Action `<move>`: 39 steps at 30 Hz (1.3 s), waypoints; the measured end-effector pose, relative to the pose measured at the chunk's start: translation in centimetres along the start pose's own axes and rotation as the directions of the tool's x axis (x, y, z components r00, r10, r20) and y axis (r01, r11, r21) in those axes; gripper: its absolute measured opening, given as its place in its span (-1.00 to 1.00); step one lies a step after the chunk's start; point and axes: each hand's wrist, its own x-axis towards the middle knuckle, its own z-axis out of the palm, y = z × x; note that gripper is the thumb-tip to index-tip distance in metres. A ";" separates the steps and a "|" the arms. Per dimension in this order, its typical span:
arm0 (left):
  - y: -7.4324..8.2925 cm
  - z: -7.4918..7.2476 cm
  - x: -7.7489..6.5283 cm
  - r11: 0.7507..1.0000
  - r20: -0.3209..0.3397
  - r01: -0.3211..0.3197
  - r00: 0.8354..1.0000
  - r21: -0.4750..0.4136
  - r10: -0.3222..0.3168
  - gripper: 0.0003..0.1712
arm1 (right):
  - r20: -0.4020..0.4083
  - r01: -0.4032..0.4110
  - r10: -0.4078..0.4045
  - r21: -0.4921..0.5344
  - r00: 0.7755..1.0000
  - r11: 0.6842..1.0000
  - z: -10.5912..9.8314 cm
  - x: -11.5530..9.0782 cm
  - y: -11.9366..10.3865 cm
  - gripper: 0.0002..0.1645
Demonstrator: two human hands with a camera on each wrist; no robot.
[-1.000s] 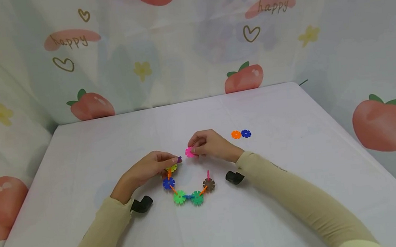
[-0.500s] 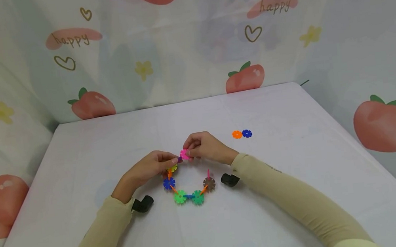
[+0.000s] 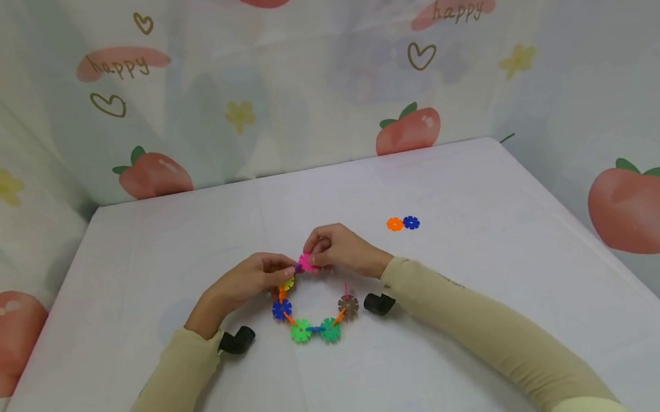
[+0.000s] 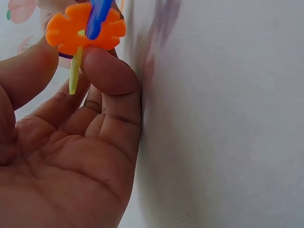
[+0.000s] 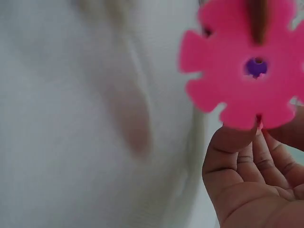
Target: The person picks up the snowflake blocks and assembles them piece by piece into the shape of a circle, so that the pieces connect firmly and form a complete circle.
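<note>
A chain of slotted, flower-shaped plastic discs curves in an open ring on the table. In the head view it runs from a purple disc and a yellow disc through blue, green and orange discs to a brown disc. My left hand holds the purple and yellow end between thumb and fingers; an orange disc shows just beyond its fingertips. My right hand pinches a pink disc right against the purple one. Another pink disc, at the brown end, fills the right wrist view's foreground.
A loose orange disc and a dark blue disc lie side by side beyond the right hand. Black wrist devices sit under the left wrist and right wrist. A printed cloth wall stands behind the white table.
My right hand has moved left, bringing its pink disc from a gap away up to the purple disc. My left hand has kept its hold, almost in place.
</note>
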 end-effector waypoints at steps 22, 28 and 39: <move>0.3 0.2 -0.1 0.989 -0.031 0.027 0.999 0.147 -0.023 -0.51 | 0.029 0.000 0.003 -0.110 1.000 0.994 -0.9 0.0 -0.8 -0.85; -0.3 -0.6 -1.0 0.990 -0.049 0.082 0.996 0.112 -0.077 -0.49 | -0.055 0.037 -0.053 -0.264 0.997 0.964 -3.8 -0.5 -1.1 -0.73; -1.1 -1.7 -2.0 0.998 -0.032 0.037 0.999 0.041 -0.036 -0.58 | -0.129 0.053 -0.124 -0.453 0.984 0.890 -10.3 -1.9 0.1 -0.69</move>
